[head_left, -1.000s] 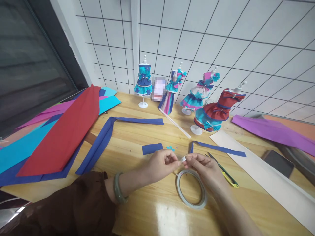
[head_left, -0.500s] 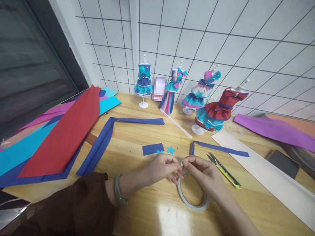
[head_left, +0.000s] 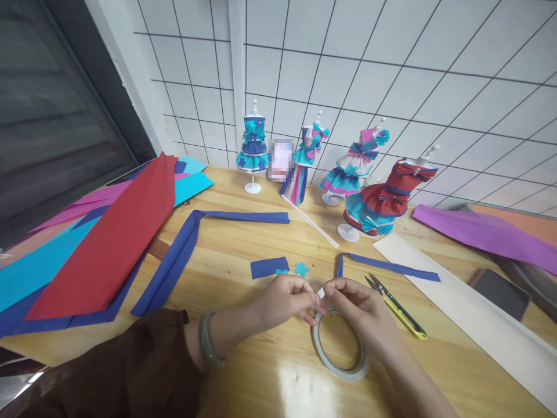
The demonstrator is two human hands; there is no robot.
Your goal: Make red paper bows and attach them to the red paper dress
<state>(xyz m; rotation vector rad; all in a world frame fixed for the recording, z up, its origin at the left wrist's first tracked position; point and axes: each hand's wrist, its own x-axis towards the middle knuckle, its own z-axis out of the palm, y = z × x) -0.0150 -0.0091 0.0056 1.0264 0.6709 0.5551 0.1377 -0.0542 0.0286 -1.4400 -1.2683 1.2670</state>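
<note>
Between my two hands is a small white piece of tape (head_left: 321,293), pinched in the fingertips from both sides. My left hand (head_left: 287,302), with a green bangle on the wrist, is closed on its left end. From the other side my right hand (head_left: 359,305) has thumb and forefinger closed on it. Just below the fingers is a roll of tape (head_left: 321,352), its upper edge partly hidden by my hands. Beyond my left hand are a blue paper rectangle (head_left: 267,267) and two light-blue paper flowers (head_left: 301,269), one partly on the rectangle.
Yellow-green thread snips (head_left: 400,310) lie right of my right hand, near a blue strip (head_left: 391,263) and long white paper (head_left: 470,325). Coloured sheets (head_left: 113,244) pile up at left, beside a folded blue strip (head_left: 174,255). Several dressed mini mannequins (head_left: 391,194) stand along the wall.
The white piece of tape between my fingertips shows more plainly now. My hands have stayed in nearly the same place, and the view has tilted slightly.
</note>
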